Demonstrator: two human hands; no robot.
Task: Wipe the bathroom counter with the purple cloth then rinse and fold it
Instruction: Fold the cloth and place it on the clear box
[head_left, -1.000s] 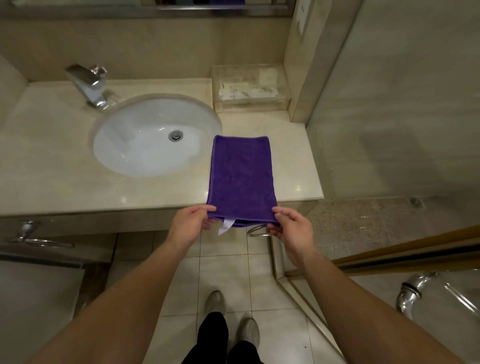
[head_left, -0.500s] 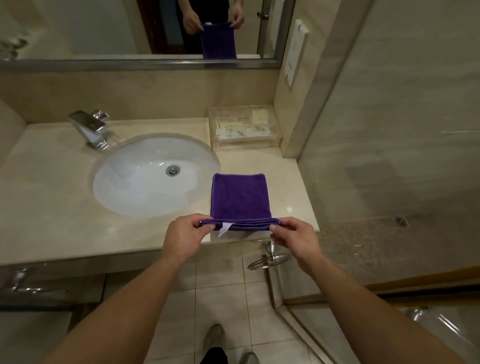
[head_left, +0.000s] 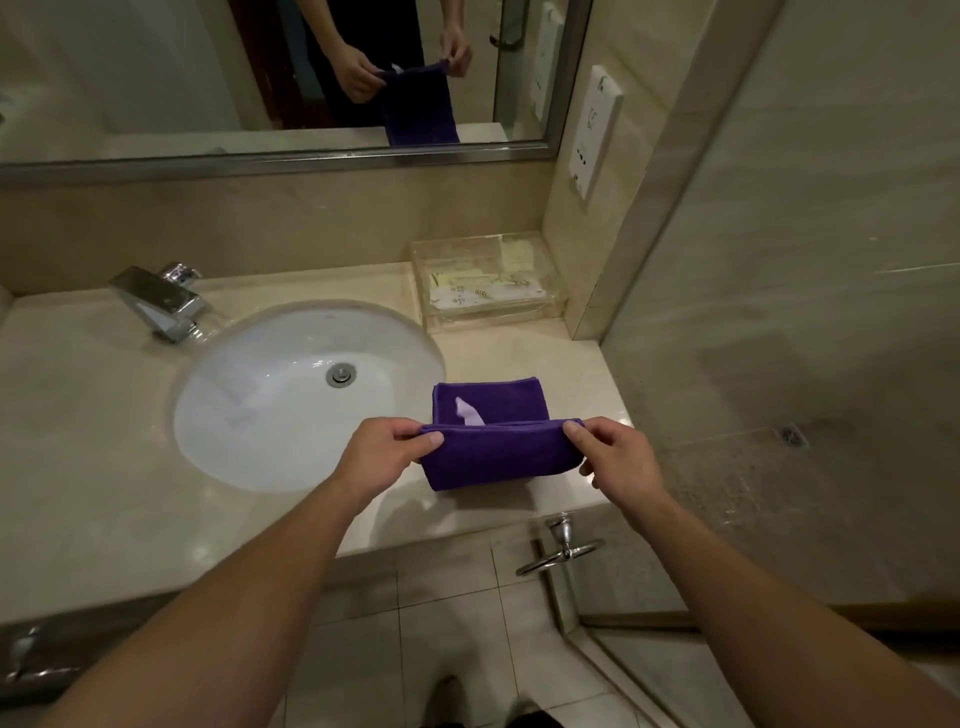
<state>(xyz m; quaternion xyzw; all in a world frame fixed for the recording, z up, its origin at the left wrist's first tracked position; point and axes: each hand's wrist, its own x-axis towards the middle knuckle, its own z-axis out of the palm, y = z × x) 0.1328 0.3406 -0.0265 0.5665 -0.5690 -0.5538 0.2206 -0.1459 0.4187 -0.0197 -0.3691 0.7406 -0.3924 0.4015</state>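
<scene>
— Where is the purple cloth (head_left: 498, 457)?
— On the bench (head_left: 78, 441), just right of the sink (head_left: 270, 405). It is partly folded. The far half lies flat on the bench. The near half is raised as a doubled flap, and a white tag (head_left: 470, 413) shows in the opening.
— And the hands?
— The left hand (head_left: 387, 449) takes the flap's corner on the sink side, and the right hand (head_left: 618, 454) takes the corner away from the sink. Each grip is clamped on the cloth's top edge, thumb against curled fingers.
— Anything else by the sink?
— A chrome faucet (head_left: 158, 304) stands behind it to the left. A clear box (head_left: 485, 283) sits behind it to the right. The mirror (head_left: 156, 78) above it reflects the hands and the cloth.
</scene>
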